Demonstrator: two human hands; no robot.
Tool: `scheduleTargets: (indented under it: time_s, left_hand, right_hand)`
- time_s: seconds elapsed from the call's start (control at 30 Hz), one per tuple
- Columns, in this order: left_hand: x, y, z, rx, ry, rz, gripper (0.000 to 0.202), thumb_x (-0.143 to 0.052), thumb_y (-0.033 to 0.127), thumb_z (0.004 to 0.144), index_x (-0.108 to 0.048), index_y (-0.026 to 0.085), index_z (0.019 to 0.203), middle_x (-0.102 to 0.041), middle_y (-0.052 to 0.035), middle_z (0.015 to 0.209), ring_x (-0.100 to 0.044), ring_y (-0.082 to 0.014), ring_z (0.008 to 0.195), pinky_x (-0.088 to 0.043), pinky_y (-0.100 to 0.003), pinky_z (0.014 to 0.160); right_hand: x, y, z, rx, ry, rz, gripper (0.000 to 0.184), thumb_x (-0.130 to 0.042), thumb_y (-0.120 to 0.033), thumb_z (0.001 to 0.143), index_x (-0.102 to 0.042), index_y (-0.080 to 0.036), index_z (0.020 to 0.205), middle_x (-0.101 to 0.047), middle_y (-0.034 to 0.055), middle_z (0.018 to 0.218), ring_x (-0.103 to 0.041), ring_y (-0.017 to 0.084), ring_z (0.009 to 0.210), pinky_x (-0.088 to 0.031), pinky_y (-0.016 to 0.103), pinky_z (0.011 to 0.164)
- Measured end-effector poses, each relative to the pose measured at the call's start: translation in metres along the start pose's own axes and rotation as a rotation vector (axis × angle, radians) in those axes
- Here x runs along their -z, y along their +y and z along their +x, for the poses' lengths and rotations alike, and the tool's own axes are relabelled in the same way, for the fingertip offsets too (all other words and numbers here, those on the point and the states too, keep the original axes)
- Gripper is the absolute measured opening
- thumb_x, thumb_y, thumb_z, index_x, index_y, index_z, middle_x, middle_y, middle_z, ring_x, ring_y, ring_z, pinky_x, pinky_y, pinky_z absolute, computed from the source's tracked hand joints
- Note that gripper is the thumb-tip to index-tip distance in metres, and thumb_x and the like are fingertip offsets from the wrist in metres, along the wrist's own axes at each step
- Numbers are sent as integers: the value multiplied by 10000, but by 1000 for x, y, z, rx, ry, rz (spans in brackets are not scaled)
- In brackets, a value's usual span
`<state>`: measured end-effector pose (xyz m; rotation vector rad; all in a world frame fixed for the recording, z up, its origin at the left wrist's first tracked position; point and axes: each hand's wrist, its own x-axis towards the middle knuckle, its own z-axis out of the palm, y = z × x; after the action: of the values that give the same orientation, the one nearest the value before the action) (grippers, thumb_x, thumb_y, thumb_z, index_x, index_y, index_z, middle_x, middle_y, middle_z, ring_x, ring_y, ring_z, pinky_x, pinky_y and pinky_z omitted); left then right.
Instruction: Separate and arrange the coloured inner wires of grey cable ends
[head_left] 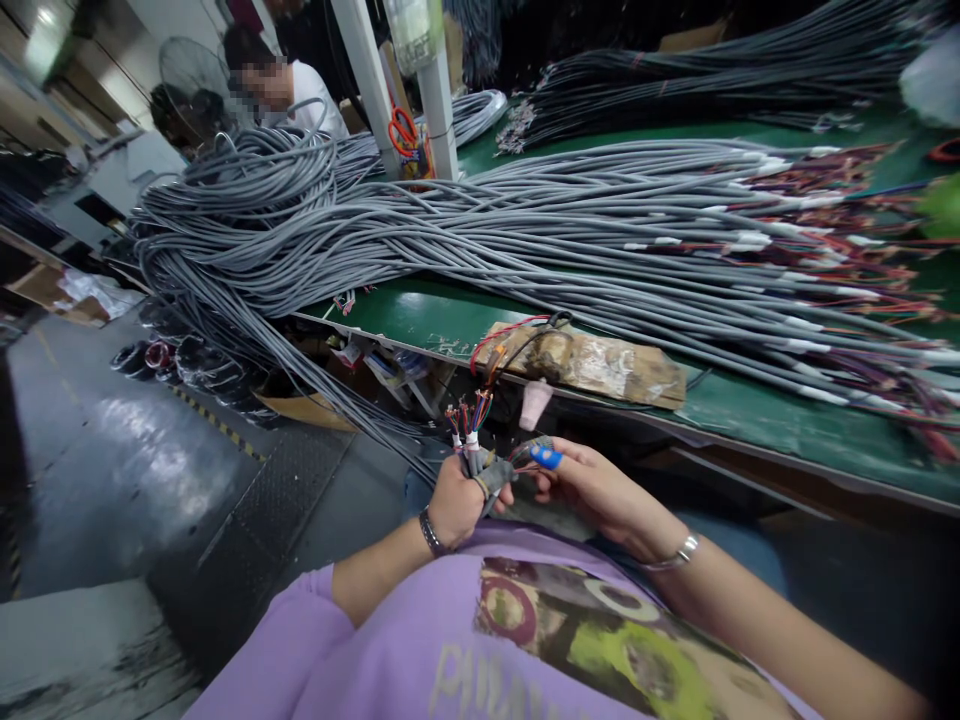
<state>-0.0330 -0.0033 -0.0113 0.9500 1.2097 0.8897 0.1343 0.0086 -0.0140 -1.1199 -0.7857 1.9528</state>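
Observation:
My left hand [456,500] is closed in a fist around the end of a grey cable [474,462], whose stripped coloured wires [468,412] stick up above my fingers. My right hand [592,490] is close beside it, fingers pinched on thin wires near the cable end; a blue cap [546,457] covers one fingertip and grey tape wraps others. Both hands hover over my lap, just in front of the green bench's edge [720,405].
A large heap of grey cables [420,225] with coloured wire ends [847,240] covers the green bench. A taped brown block [592,362] with red and black wires sits at the bench edge. Another person [289,90] sits at far left behind a fan [191,80]. White posts [439,100] stand mid-bench.

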Motion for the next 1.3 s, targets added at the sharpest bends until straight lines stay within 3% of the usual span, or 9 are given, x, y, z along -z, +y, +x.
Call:
scheduleTargets:
  time_s: [0.2,0.57,0.73,0.97,1.17,1.3]
  left_hand:
    - [0,-1,0,0,-21,-1,438,-719,525,668,-555,135,553,-561,-7,485,-475,-81,409,-374,-208,420]
    - [1,-5,2,-39,70,5,452,-688,553,704,-562,140,571,-570,-8,499,-472,-74,408,-368,-202,430]
    - [8,0,3,-19,50,-61,427,-735,525,653,-560,142,589,-545,12,466,-445,-67,383,-343,-194,398]
    - [15,16,6,86,-183,-176,404,-779,475,606,-563,133,607,-549,5,452,-454,-68,358,-313,-188,365]
    - [10,30,18,138,-321,-173,439,-797,497,547,-554,139,619,-536,6,428,-454,-74,341,-295,-192,350]
    - [8,36,24,131,-350,-175,430,-803,482,551,-550,139,612,-535,6,420,-436,-68,323,-276,-190,335]
  right_hand:
    - [-6,-1,3,71,54,-74,373,-811,-493,587,-648,-173,693,-525,-30,540,-436,95,507,-384,251,515]
    - [-8,8,7,199,151,-226,391,-781,-557,602,-651,-198,684,-557,-11,588,-431,114,523,-378,264,507]
    - [-1,6,6,157,106,-64,428,-748,-590,642,-596,-190,640,-534,-18,585,-440,105,529,-440,272,560]
    - [17,-4,19,31,93,176,410,-666,-600,740,-640,-191,747,-634,44,719,-522,131,550,-503,293,572]
    - [4,-32,27,23,-142,207,384,-627,-596,778,-638,-214,825,-673,40,809,-544,126,577,-485,278,583]
    - [-3,-38,28,78,-128,186,374,-726,-553,708,-664,-196,799,-649,18,725,-524,116,566,-454,262,569]
